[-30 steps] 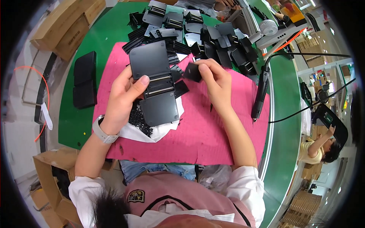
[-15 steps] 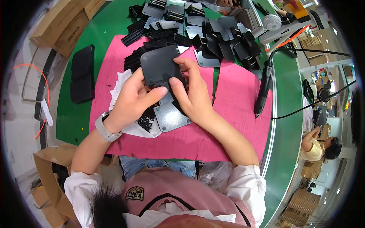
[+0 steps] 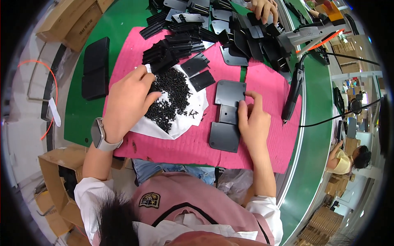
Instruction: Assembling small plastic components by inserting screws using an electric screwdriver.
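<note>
On the pink mat, a black piece made of two rounded plates joined by a narrower middle (image 3: 228, 115) lies lengthwise. My right hand (image 3: 255, 119) grips its right edge, thumb and forefinger closed against it. At left, my left hand (image 3: 129, 100) is over the edge of a white cloth (image 3: 186, 126), thumb and fingers apart, with nothing visible in it. The cloth bears a heap of small black screws (image 3: 174, 90). Just beyond that hand lies a pile of black ribbed parts (image 3: 160, 57). Two small black flat plates (image 3: 199, 71) rest at the cloth's far right edge.
Many black plates and brackets (image 3: 242, 41) are heaped at the far side, where another person's hand (image 3: 264, 10) reaches in. A corded electric screwdriver (image 3: 293, 92) stands at the right. A black two-part piece (image 3: 95, 67) lies on the green table at left. An open carton (image 3: 61, 168) stands below.
The black two-plate piece came down from both hands onto the mat at right. My left hand let go and moved left toward the screws. Another person's hand reached into the far heap.
</note>
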### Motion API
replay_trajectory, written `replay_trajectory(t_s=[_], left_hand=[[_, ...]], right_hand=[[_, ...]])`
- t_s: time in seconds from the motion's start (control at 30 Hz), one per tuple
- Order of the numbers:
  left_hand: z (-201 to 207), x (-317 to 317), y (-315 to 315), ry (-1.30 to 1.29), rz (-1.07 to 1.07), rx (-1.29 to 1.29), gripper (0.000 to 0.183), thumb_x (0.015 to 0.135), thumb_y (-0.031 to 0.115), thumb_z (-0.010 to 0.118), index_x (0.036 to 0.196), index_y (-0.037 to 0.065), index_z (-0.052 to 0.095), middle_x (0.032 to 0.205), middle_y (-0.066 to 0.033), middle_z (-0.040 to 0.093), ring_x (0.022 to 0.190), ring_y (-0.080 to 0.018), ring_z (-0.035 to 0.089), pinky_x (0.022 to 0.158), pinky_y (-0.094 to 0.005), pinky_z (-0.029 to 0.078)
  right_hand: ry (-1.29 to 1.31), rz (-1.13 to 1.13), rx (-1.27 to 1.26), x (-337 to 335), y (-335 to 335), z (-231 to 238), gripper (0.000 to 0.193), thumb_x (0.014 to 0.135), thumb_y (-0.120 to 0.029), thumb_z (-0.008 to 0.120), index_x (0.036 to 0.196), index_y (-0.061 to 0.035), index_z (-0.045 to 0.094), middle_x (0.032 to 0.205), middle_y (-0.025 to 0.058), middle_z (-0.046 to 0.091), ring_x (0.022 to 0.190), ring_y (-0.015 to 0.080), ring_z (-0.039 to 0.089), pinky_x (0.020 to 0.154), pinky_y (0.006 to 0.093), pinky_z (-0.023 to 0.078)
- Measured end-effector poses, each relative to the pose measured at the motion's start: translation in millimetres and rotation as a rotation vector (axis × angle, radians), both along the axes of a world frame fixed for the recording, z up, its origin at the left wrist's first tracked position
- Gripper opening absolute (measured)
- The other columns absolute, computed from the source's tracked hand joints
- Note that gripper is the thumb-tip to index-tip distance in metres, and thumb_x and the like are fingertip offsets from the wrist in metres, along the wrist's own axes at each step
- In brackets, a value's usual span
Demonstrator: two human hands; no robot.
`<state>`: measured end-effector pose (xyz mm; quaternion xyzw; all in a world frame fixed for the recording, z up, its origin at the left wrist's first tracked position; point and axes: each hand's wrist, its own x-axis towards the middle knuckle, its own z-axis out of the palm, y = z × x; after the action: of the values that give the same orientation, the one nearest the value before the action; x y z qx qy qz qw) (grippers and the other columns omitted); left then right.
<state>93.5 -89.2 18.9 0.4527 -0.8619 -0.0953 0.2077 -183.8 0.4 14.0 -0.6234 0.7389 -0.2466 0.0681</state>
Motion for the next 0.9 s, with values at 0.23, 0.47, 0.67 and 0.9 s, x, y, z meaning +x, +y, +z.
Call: replay_trajectory(t_s=[0.23,0.47,0.67,0.9], left_hand=[[-4,-5,2,0.095,-0.007,0.001,0.013,0.076,0.006,0.067,0.084,0.0,0.059,0.079,-0.0112,0.054,0.07,-0.0318,0.057,0.06,-0.0374,0.045],[-5,0,-6,0.292,0.027,0.013,0.011,0.078,0.01,0.068,0.079,0.002,0.061,0.074,-0.0106,0.056,0.063,-0.0292,0.057,0.057,-0.0357,0.044],[-2,-8,-2,0.357,0.027,0.037,0.006,0.082,0.004,0.062,0.081,-0.001,0.058,0.076,-0.0132,0.056,0.065,-0.0298,0.057,0.059,-0.0346,0.044],[-3,-7,0,0.396,-0.019,-0.005,0.007,0.086,0.002,0.057,0.084,-0.003,0.054,0.075,-0.0124,0.054,0.066,-0.0257,0.056,0.06,-0.0318,0.042]], right_hand=[[0.022,-0.097,-0.109,-25,8,12,0.026,0.082,-0.023,0.065,0.105,-0.0109,0.06,0.06,0.0061,0.06,0.052,0.0245,0.061,0.049,0.0351,0.046],[0.628,-0.629,-0.11,-132,36,22,0.039,0.086,-0.042,0.059,0.11,-0.0116,0.06,0.079,0.0087,0.067,0.072,0.0269,0.066,0.063,0.0385,0.051],[0.223,-0.649,0.127,-162,20,7,0.068,0.082,-0.061,0.052,0.12,-0.0055,0.059,0.083,0.0196,0.067,0.086,0.0374,0.064,0.076,0.0451,0.048],[0.247,-0.56,0.281,-158,0,10,0.056,0.065,-0.055,0.067,0.097,-0.0088,0.065,0.078,0.0158,0.068,0.079,0.0348,0.066,0.069,0.0433,0.051]])
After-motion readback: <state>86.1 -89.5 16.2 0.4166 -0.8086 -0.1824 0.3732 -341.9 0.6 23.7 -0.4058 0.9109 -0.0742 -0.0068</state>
